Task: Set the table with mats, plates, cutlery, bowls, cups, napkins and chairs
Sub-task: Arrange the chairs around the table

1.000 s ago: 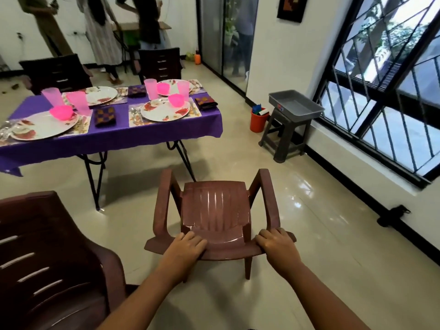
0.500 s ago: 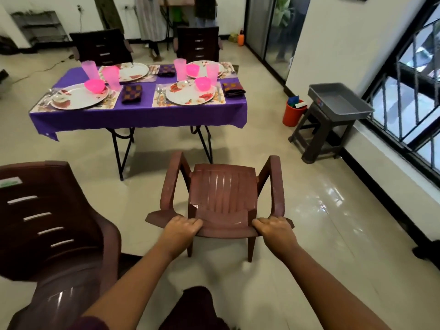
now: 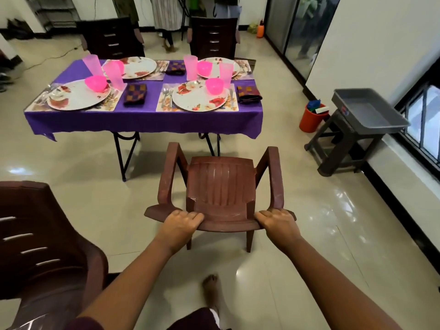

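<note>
A: Both hands have hold of the brown plastic chair (image 3: 220,186). The left hand (image 3: 181,223) curls its fingers over the top edge of the backrest at one corner, and the right hand (image 3: 277,222) does the same at the other corner.

B: Where is the chair in relation to the table?

A: On the floor, short of the near side of the purple-clothed table (image 3: 142,122), seat facing it, roughly in line with the right-hand near setting. It isn't tucked in yet.

B: And the settings themselves?

A: All four look laid. Each mat carries a floral plate, such as the near right plate (image 3: 190,101), with a pink bowl (image 3: 214,85) on it, pink cups (image 3: 226,71) alongside, cutlery (image 3: 166,96) by the plate and a folded checked napkin (image 3: 248,92).

B: So it's only chairs left?

A: I'd say so. Two dark chairs (image 3: 214,36) already stand at the far side. The near side has none, and a second brown chair (image 3: 45,253) waits at the left edge of view, well apart from the table.
</note>
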Demonstrator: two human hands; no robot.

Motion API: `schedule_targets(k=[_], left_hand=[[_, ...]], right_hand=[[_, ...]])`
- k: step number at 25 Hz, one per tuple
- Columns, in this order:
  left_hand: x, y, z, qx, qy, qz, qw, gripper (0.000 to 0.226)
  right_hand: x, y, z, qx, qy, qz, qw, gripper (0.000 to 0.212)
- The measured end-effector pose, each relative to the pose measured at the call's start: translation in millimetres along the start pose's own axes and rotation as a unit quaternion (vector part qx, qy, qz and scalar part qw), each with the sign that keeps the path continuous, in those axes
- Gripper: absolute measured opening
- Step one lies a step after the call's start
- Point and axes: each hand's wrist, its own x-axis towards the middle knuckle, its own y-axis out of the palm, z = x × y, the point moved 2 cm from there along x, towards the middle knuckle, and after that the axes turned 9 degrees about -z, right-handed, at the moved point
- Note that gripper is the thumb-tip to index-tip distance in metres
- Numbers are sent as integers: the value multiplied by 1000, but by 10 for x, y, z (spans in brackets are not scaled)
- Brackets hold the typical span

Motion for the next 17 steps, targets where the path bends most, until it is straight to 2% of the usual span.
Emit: schedule_targets(k=[4, 7, 11, 14, 16, 17], left_hand=[[335, 197, 431, 3, -7, -6, 1000, 33], [551, 299, 711, -1, -5, 3, 1000, 23], [684, 388, 779, -16, 7, -24, 1000, 30], [720, 402, 835, -27, 7, -34, 999, 30], [808, 396, 913, -35, -4, -13, 999, 21], [838, 389, 928, -37, -9, 5, 999, 23]], right_hand=[[543, 208, -231, 10, -7, 21, 1000, 29], [860, 332, -340, 13, -12, 10, 1000, 20], [938, 442, -501, 22, -4, -23, 999, 43], [989, 431, -517, 19, -3, -30, 999, 43], [1108, 436, -560, 21, 5, -32, 999, 43], [1148, 434, -579, 23, 5, -32, 999, 43]])
